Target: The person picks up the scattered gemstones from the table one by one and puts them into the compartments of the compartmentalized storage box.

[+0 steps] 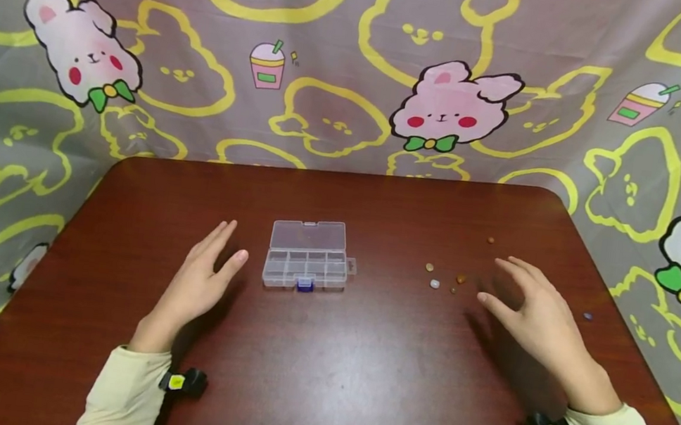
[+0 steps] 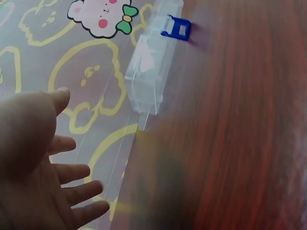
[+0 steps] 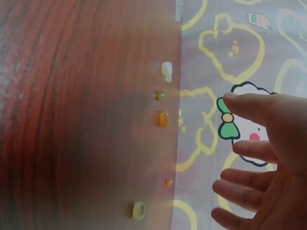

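Note:
A clear plastic compartment box (image 1: 306,265) stands on the table with its lid (image 1: 308,235) tipped back and a blue latch (image 1: 305,285) at the front. To its left is my left hand (image 1: 199,284), fingers extended, holding nothing. In the left wrist view the box (image 2: 146,81) appears beyond my spread fingers (image 2: 84,194). My right hand (image 1: 534,318) is over the table's right side, also holding nothing. Small bead-like pieces lie left of it: a white one (image 1: 434,284), an orange one (image 1: 460,279), a yellowish one (image 1: 429,267) and a tiny greenish one (image 1: 453,291).
A small orange-brown piece (image 1: 491,240) lies farther back, and a blue piece (image 1: 587,316) is right of my right hand. The brown table (image 1: 346,376) has a glossy top. A patterned curtain (image 1: 347,57) hangs behind it and along both sides.

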A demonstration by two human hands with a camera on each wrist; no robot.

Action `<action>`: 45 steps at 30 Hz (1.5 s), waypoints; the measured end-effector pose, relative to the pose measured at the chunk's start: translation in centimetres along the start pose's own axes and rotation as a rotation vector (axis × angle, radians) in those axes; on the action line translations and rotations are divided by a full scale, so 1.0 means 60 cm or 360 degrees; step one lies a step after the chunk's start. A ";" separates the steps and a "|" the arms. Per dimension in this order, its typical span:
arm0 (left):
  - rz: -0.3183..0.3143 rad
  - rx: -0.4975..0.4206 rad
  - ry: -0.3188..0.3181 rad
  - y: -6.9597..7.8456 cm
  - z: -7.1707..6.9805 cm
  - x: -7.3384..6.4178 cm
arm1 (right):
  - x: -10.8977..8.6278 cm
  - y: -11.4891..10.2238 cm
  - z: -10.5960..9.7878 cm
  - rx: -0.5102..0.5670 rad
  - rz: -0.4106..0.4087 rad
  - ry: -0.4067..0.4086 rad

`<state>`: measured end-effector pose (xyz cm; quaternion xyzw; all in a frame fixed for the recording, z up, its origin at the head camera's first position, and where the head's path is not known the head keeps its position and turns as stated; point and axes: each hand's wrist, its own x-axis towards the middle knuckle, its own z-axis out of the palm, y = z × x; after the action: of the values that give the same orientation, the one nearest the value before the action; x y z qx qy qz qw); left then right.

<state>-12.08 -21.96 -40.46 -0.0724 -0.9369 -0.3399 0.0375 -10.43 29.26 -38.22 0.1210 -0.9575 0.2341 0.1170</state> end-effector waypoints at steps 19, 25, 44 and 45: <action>-0.0401 -0.1044 -0.0164 0.014 0.038 0.020 | -0.034 0.037 -0.025 0.0231 0.0134 -0.0101; -0.0373 -0.1059 -0.0228 0.016 0.050 0.027 | -0.043 0.055 -0.025 0.0240 0.0112 -0.0135; -0.0348 -0.1023 -0.0190 0.026 0.066 0.038 | -0.059 0.084 -0.013 0.0074 0.0080 -0.0268; -0.0347 -0.1027 -0.0183 0.025 0.067 0.039 | -0.059 0.084 -0.012 0.0076 0.0076 -0.0265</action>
<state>-14.26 -18.00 -42.32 0.0011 -0.7839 -0.6161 -0.0766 -8.39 34.56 -40.74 0.1199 -0.9607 0.2488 0.0285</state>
